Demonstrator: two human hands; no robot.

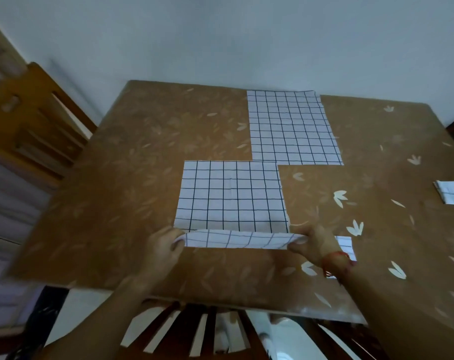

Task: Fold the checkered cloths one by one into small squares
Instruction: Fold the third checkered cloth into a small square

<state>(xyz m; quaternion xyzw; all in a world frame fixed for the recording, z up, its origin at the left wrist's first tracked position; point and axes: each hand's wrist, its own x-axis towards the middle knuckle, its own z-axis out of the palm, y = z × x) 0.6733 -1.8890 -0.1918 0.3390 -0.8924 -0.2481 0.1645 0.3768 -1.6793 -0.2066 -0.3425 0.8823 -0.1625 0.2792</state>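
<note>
A white cloth with a dark grid [231,196] lies flat in the middle of the brown table. Its near edge is lifted and turned over. My left hand [163,250] pinches the near left corner and my right hand [314,244] pinches the near right corner. A second checkered cloth [290,128] lies spread flat at the far side, its near left corner touching the first cloth. A folded checkered cloth [451,194] sits at the right edge of the view. A bit of another checkered cloth [346,244] shows behind my right wrist.
The table [116,190] has a brown leaf-patterned cover and stands against a pale wall. A wooden chair [39,126] stands at its left side. Another chair's back [194,331] is below the near edge, between my arms.
</note>
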